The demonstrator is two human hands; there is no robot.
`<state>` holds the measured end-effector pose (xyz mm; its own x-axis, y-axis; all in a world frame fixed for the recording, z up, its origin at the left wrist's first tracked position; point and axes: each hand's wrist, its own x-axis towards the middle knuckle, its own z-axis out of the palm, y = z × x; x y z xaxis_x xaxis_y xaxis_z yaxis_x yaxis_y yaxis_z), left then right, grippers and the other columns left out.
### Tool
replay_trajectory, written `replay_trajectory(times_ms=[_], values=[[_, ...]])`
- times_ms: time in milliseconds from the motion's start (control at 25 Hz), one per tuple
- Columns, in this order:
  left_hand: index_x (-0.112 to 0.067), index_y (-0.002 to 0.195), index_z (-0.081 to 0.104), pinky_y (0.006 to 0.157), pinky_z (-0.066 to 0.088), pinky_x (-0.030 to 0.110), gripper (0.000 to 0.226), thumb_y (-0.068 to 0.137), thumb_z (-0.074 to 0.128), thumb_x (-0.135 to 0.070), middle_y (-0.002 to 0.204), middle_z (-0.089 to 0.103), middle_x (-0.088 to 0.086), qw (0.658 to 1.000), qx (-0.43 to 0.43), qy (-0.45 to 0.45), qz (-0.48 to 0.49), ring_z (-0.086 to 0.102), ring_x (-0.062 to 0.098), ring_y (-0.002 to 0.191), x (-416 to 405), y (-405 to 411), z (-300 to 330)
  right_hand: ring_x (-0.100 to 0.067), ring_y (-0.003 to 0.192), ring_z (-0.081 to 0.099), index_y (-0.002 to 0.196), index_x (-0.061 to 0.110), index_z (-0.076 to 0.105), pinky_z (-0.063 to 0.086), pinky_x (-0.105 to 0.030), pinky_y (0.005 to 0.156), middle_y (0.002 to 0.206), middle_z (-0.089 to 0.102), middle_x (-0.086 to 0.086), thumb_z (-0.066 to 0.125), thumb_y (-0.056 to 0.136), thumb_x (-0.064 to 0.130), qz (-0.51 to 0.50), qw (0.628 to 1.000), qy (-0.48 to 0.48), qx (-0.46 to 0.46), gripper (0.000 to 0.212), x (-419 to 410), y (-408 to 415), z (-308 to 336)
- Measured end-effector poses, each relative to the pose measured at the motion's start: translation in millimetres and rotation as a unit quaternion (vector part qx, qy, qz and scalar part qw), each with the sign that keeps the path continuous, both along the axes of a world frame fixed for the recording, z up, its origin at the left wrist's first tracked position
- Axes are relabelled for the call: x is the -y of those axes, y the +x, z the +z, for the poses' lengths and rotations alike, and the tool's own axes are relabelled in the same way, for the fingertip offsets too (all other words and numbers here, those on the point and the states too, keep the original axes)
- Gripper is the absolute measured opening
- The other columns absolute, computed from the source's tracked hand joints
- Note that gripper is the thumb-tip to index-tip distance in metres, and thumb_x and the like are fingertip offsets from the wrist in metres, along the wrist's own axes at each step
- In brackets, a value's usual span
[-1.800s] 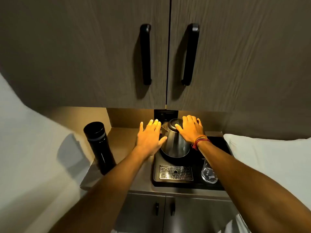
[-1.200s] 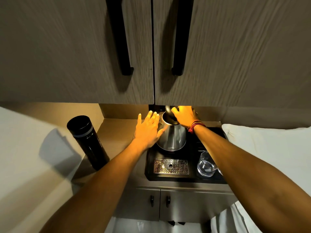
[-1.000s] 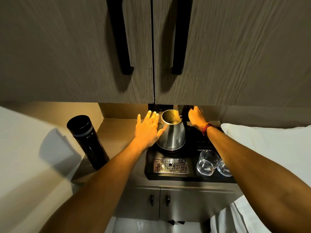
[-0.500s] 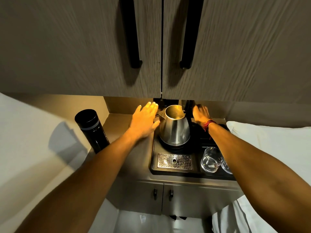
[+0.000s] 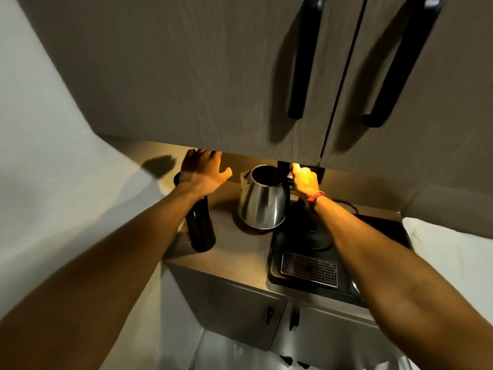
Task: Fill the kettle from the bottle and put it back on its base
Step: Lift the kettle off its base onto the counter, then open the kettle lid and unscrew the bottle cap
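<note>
Fingers (image 5: 300,173) of right hand (image 5: 304,180) clamped on upright kettle (image 5: 262,202) handle, spout leftward; left hand (image 5: 202,170) spread over upright bottle (image 5: 200,225).

Metal drip grate (image 5: 309,268) in black tray (image 5: 274,268)

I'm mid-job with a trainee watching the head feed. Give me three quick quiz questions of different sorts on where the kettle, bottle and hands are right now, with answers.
1. True or false: the kettle sits on its base.
2. Multiple choice: the left hand is (a) over the top of the black bottle, (b) on the drip grate, (c) on a cupboard handle.
3. Short answer: which hand is at the kettle's handle side?

Key
1. False. It stands on the counter, left of the tray that holds the base.
2. (a).
3. The right hand, at the handle; the grip itself cannot be made out.
</note>
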<state>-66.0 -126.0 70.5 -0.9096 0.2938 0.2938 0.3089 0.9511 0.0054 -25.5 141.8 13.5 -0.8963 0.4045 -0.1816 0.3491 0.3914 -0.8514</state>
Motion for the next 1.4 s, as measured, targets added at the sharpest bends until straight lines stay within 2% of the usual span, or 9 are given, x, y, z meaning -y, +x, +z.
replay_trajectory(times_ms=[400, 480, 600, 720, 800, 960, 1040, 1160, 1400], values=[[-0.034, 0.149, 0.036, 0.107, 0.043, 0.05, 0.074, 0.085, 0.057, -0.067, 0.152, 0.04, -0.001, 0.993, 0.117, 0.027, -0.001, 0.037, 0.024, 0.141, 68, -13, -15, -0.027, 0.065, 0.034, 0.065, 0.03, 0.036, 0.026, -0.029, 0.055, 0.078, 0.04, -0.022, 0.03, 0.095, 0.044, 0.158, 0.973, 0.165, -0.04, 0.034, 66, -41, -34], [-0.037, 0.146, 0.034, 0.102, 0.046, 0.047, 0.074, 0.083, 0.06, -0.065, 0.15, 0.038, -0.003, 0.987, 0.147, 0.043, -0.043, 0.039, 0.024, 0.139, 76, -12, -13, -0.04, 0.088, 0.055, 0.098, 0.011, 0.059, 0.042, -0.043, 0.076, 0.096, 0.053, -0.034, 0.027, 0.097, 0.043, 0.16, 0.969, 0.19, -0.012, 0.045, 70, -49, -40], [-0.037, 0.138, 0.038, 0.09, 0.047, 0.036, 0.073, 0.076, 0.074, -0.049, 0.139, 0.042, -0.004, 0.97, 0.202, 0.081, -0.107, 0.046, 0.022, 0.126, 85, -11, -9, -0.047, 0.106, 0.059, 0.14, 0.003, 0.039, 0.044, -0.049, 0.089, 0.111, 0.06, -0.033, 0.029, 0.102, 0.025, 0.139, 0.969, 0.204, -0.014, 0.045, 69, -54, -49], [-0.034, 0.134, 0.04, 0.083, 0.047, 0.031, 0.071, 0.075, 0.08, -0.036, 0.135, 0.045, -0.002, 0.962, 0.232, 0.083, -0.121, 0.05, 0.023, 0.119, 91, -12, -1, -0.046, 0.098, 0.059, 0.137, 0.003, 0.045, 0.043, -0.044, 0.08, 0.101, 0.059, -0.031, 0.029, 0.101, 0.024, 0.152, 0.97, 0.189, -0.02, 0.044, 66, -52, -51], [-0.034, 0.134, 0.037, 0.086, 0.047, 0.037, 0.069, 0.078, 0.073, -0.053, 0.137, 0.049, -0.002, 0.976, 0.199, 0.012, -0.092, 0.054, 0.027, 0.12, 91, -8, 4, -0.041, 0.091, 0.056, 0.115, -0.003, 0.055, 0.043, -0.04, 0.074, 0.091, 0.057, -0.027, 0.03, 0.098, 0.03, 0.172, 0.963, 0.204, -0.041, 0.044, 66, -52, -51], [-0.029, 0.148, 0.02, 0.099, 0.046, 0.057, 0.105, 0.068, 0.036, -0.097, 0.141, 0.051, 0.011, 0.989, 0.082, -0.122, 0.017, 0.058, 0.04, 0.12, 80, -2, 12, -0.04, 0.127, 0.046, 0.139, 0.005, 0.042, 0.04, -0.05, 0.106, 0.138, 0.048, -0.024, 0.038, 0.1, 0.037, 0.136, 0.963, 0.213, -0.093, 0.05, 63, -51, -39], [-0.038, 0.153, 0.01, 0.103, 0.038, 0.059, 0.104, 0.071, 0.05, -0.089, 0.151, 0.037, 0.008, 0.983, 0.14, -0.114, -0.021, 0.047, 0.039, 0.133, 80, -3, 15, -0.037, 0.137, 0.039, 0.147, 0.011, 0.035, 0.032, -0.054, 0.114, 0.148, 0.042, -0.019, 0.039, 0.099, 0.039, 0.145, 0.943, 0.275, -0.117, 0.056, 61, -49, -33], [-0.039, 0.148, 0.028, 0.084, 0.036, 0.041, 0.084, 0.078, 0.073, -0.056, 0.141, 0.041, 0.003, 0.972, 0.216, -0.059, -0.074, 0.048, 0.032, 0.129, 83, -4, 17, -0.036, 0.148, 0.02, 0.154, 0.03, 0.022, 0.013, -0.061, 0.119, 0.158, 0.027, -0.015, 0.03, 0.1, 0.044, 0.175, 0.915, 0.355, -0.072, 0.056, 57, -49, -32], [-0.017, 0.143, 0.035, 0.091, 0.05, 0.047, 0.076, 0.091, 0.044, -0.071, 0.142, 0.045, 0.016, 0.994, 0.093, -0.021, 0.051, 0.051, 0.035, 0.125, 73, 0, 8, -0.038, 0.151, -0.008, 0.152, 0.045, -0.002, 0.0, -0.062, 0.121, 0.166, -0.007, -0.006, 0.019, 0.099, 0.053, 0.159, 0.929, 0.333, 0.018, 0.058, 63, -40, -36]])
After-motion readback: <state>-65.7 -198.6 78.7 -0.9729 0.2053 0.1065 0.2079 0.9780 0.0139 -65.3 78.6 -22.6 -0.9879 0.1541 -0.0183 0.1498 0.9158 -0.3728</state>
